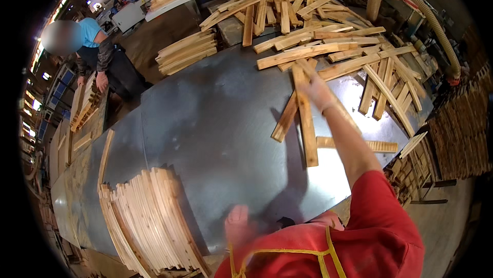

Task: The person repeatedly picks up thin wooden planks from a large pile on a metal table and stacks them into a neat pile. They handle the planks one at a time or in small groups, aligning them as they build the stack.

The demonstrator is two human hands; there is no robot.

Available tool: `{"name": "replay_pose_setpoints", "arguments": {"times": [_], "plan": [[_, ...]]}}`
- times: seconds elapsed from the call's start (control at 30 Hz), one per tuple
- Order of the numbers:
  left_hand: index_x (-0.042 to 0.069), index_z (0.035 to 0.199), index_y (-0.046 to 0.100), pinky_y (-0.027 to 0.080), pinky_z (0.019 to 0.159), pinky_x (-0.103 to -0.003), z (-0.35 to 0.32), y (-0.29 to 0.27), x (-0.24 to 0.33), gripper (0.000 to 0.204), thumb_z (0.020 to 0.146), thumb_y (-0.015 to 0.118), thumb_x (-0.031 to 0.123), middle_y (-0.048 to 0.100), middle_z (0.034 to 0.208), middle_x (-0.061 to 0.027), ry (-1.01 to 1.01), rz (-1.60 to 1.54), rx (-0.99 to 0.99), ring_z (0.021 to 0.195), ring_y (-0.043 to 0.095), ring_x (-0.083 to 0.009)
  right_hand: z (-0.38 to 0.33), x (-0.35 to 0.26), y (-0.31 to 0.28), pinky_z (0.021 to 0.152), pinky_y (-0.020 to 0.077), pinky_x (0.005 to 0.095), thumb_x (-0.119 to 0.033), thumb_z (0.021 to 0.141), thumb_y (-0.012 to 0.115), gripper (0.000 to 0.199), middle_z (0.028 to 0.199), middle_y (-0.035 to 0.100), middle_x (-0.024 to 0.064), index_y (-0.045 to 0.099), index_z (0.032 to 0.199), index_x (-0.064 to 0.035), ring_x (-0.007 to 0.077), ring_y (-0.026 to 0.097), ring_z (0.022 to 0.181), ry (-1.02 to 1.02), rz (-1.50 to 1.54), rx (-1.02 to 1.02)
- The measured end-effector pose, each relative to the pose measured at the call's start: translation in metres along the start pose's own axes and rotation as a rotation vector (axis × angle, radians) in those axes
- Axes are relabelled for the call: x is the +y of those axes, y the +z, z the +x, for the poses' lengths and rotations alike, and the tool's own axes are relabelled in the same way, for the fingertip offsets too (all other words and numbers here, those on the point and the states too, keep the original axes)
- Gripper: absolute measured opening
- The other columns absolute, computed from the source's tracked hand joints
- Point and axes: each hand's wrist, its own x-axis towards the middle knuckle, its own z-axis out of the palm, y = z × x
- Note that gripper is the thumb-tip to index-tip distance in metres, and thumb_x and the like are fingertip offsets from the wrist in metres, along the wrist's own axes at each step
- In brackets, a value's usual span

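Observation:
My right hand (317, 92), blurred by motion, reaches out over the loose pile of wooden boards (308, 54). It is at the upper end of a long wooden board (306, 124) that lies pointing toward me. The board looks sharp while the hand is smeared, so I cannot tell whether the fingers grip it. Another board (286, 118) slants out from beneath that one. Low in the middle, close to my body, my left hand (238, 225) is partly blurred, its fingers pointing forward with nothing visible in them. To its left stands a tight row of pale wooden slats (154, 216).
A grey metal-topped table (215, 113) spans the middle. One board (359, 144) lies crosswise near its right edge. Stacked boards (187, 52) sit beyond the far edge. A person in a blue shirt (91, 32) handles boards at left. A ribbed hose (436, 21) curves at upper right.

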Motion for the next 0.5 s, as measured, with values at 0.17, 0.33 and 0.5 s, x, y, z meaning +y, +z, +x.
{"name": "replay_pose_setpoints", "arguments": {"times": [0.17, 0.33, 0.5], "plan": [[0.005, 0.153, 0.051, 0.045, 0.113, -0.054, 0.065, 0.012, 0.058, 0.09, 0.079, 0.085, 0.045, 0.052, 0.155, -0.0235, 0.05, -0.039, 0.092, 0.14, 0.053, -0.0426, -0.097, 0.082, 0.084, 0.108, 0.0508, 0.0536, -0.041, 0.08, 0.08, 0.087, 0.134, 0.057, 0.0297, 0.043, 0.15, -0.0044, 0.0486, 0.057, 0.128, 0.017, -0.445, -0.208], [0.004, 0.158, 0.044, 0.048, 0.109, -0.056, 0.156, 0.014, 0.104, 0.098, 0.079, 0.085, 0.047, 0.05, 0.156, -0.0236, -0.232, -0.081, 0.159, 0.135, 0.053, -0.0472, -0.123, 0.034, 0.072, 0.106, 0.0491, 0.055, -0.033, 0.08, 0.076, 0.063, 0.128, 0.06, 0.0247, 0.056, 0.133, -0.0043, 0.0476, 0.058, 0.122, -0.586, -0.209, -0.327], [0.007, 0.161, 0.042, 0.053, 0.1, -0.053, 0.197, 0.007, 0.109, 0.092, 0.083, 0.081, 0.039, 0.052, 0.152, -0.0216, -0.371, 0.035, 0.066, 0.123, 0.062, -0.0423, -0.022, 0.095, 0.033, 0.113, 0.0432, 0.0504, -0.038, 0.08, 0.08, 0.083, 0.141, 0.059, 0.0161, 0.05, 0.152, -0.0115, 0.0383, 0.053, 0.134, -0.224, -0.586, -0.257]]}}
